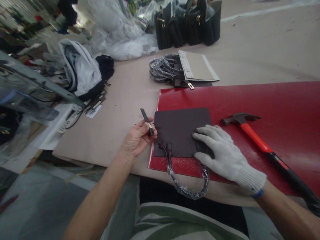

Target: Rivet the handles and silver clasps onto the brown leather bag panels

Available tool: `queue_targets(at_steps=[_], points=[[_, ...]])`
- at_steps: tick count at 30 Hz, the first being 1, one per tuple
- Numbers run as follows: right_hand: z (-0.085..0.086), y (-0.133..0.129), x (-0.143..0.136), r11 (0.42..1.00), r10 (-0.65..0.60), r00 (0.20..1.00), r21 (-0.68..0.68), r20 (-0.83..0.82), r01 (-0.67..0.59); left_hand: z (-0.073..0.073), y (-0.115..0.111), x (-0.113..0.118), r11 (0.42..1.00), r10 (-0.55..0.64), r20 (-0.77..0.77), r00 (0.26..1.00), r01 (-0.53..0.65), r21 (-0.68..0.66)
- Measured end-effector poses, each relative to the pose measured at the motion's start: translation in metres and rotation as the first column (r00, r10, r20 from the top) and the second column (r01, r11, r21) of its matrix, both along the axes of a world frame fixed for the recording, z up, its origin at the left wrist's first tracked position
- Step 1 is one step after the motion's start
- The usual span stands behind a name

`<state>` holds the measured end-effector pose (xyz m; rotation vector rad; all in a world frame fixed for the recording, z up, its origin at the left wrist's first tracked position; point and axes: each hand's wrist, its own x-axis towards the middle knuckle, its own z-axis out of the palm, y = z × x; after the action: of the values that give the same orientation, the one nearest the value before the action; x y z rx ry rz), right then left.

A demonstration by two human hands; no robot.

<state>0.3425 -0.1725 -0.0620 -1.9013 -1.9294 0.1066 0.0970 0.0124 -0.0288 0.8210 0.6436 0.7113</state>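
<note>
A dark brown flat panel (182, 125) lies on a red sheet (282, 110). Its plastic-wrapped handle (186, 191) loops down past the table's front edge. At the panel's left edge, my bare left hand (138, 136) pinches a small dark pen-like tool (145, 116), held tilted. My right hand (222, 151), in a white knitted glove, rests with spread fingers on the panel's right part, over one end of the handle. What may lie under the palm is hidden. A hammer (257, 138) with a red and black grip lies right of the glove.
Behind the red sheet are stacked panels (200, 66) with wrapped handles (163, 68). Black bags (188, 25) stand at the back beside clear plastic (125, 36). A grey-and-black bag (86, 70) and a metal bar (40, 78) are at the left.
</note>
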Motion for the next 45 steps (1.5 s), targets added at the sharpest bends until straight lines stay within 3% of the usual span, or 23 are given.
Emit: queue_targets(at_steps=[5,12,19,36,45], points=[[-0.002,0.001,0.002,1.000,0.006,1.000,0.005,-0.019,-0.006,-0.014,-0.031,0.024,0.954,0.025,-0.244,0.970,0.049,0.294],[-0.003,0.000,0.003,1.000,-0.001,0.999,0.008,-0.046,0.002,-0.029,-0.052,0.026,0.710,0.093,-0.368,0.925,0.198,0.676],[-0.003,0.000,0.003,1.000,-0.003,0.998,0.031,-0.063,0.005,-0.033,-0.051,0.027,0.514,0.145,-0.367,0.919,0.247,0.821],[-0.002,0.001,0.002,0.999,-0.005,0.998,0.042,-0.070,0.008,-0.037,-0.056,0.027,0.467,0.179,-0.365,0.914,0.248,0.849],[-0.001,0.000,0.002,0.999,-0.009,0.998,0.037,-0.066,0.011,-0.041,-0.059,0.028,0.377,0.199,-0.314,0.928,0.223,0.899]])
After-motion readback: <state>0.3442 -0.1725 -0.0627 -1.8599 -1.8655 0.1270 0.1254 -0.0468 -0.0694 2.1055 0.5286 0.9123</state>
